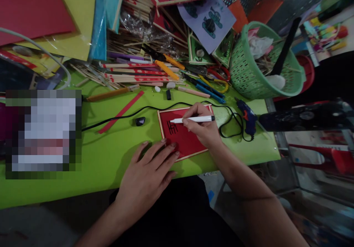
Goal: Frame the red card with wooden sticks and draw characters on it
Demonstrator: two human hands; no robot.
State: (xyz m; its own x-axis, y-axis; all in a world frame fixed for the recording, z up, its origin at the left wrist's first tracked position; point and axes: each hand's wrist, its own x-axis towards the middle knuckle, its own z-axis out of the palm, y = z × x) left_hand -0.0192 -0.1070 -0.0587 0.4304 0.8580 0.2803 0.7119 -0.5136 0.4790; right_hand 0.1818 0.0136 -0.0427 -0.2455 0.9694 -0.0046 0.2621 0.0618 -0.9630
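Note:
A red card [190,140] edged with thin wooden sticks lies on the green table, with black marker strokes [173,127] at its upper left. My right hand [203,127] grips a white marker [197,119] between thumb and fingers. The marker's tip meets the card by the strokes, and its dark rear end points right. My left hand [151,171] rests flat with fingers spread, the fingertips on the card's lower left edge. Left of the card sits a small dark stone [140,121], and a black cap [168,94] lies above it.
A blue glue gun [247,117] lies on the right; its black cord [129,115] crosses behind the card. Scissors [218,78], wrapped chopsticks [138,72] and a green basket [240,62] crowd the back. A red strip [121,112] lies left, near a pixelated object [45,132].

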